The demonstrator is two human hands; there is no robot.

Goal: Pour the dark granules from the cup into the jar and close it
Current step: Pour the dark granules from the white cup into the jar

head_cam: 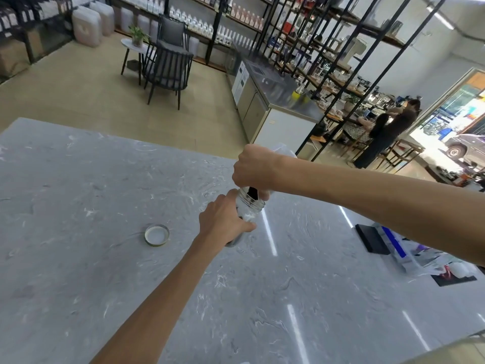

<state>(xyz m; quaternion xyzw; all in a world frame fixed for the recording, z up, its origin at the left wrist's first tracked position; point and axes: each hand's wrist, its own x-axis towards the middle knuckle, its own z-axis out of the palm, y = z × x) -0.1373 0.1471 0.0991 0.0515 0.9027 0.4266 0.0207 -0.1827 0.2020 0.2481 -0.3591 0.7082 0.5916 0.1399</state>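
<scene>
A clear glass jar [249, 206] with a threaded neck stands on the grey marble table [91, 193], and my left hand [223, 222] grips its body. Above it my right hand [253, 166] holds a clear plastic cup [284, 151] tipped mouth-down over the jar's opening. Dark granules [253, 193] show between the cup's rim and the jar's mouth. Most of the cup is hidden behind my right hand. The jar's round metal lid [157, 235] lies upside down on the table, to the left of the jar.
A black flat object [371, 239] and a plastic bag with blue print and papers [409, 256] lie at the table's right side. Beyond the table are chairs [165, 67], shelving with bottles, a steel counter [275, 101], and two people [385, 130] at the far right.
</scene>
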